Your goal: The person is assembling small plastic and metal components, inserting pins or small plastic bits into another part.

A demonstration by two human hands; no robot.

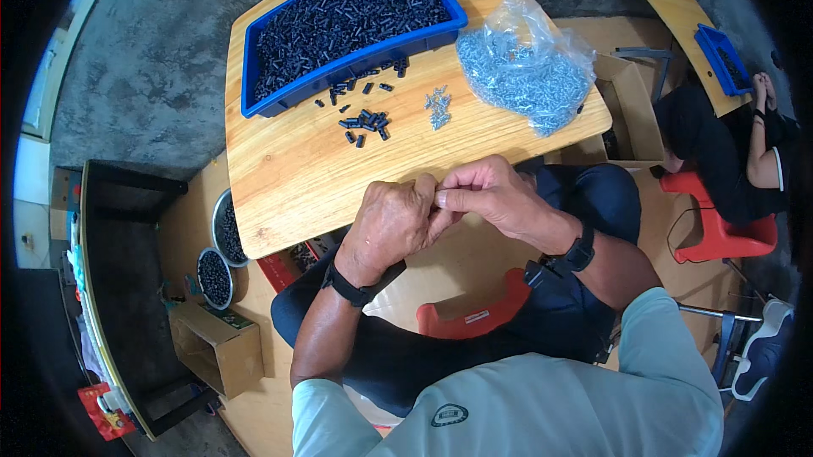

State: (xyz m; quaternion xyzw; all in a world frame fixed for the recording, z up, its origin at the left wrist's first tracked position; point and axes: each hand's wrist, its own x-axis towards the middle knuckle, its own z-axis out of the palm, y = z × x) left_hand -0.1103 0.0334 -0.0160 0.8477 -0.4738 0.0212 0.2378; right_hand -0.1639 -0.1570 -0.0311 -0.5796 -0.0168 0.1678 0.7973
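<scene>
My left hand (392, 218) and my right hand (491, 194) meet just off the table's near edge, both with fingers pinched together. Whatever lies between the fingertips is too small and covered to make out. Beyond them on the wooden table (296, 177) lies a loose cluster of small black cylindrical parts (366, 124). To its right is a little heap of silvery screws (439, 108). A blue tray (356, 60) full of the same black parts stands at the back. On the right side, a clear plastic bag (529, 76) bulges with many more screws.
Metal bowls of black parts (215, 279) and a cardboard box (216, 347) are on the floor at left. Another open carton (631, 110) stands beyond the table's right edge. At far right a person (720, 144) sits on a red chair (728, 232) by another table (686, 29).
</scene>
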